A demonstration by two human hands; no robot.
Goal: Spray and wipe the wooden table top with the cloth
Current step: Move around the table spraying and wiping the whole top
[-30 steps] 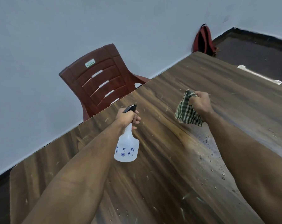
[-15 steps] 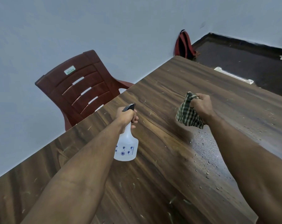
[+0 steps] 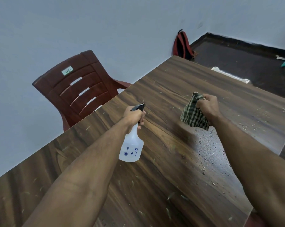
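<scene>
Head view: spray bottle gripped by left hand, nozzle aimed over table top; cloth bunched in right hand above table top, likely ready for wiping.

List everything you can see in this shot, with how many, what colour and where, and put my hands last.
wooden table top: one, dark brown grain, fills the foreground, droplets on its right part
spray bottle: one, translucent white, blue print, above the table's middle
cloth: one, green and white check, bunched, right of the bottle
chair: one, dark red, behind the table
backpack: one, red and black, against the wall
left hand: grips the bottle's neck
right hand: grips the cloth
</scene>
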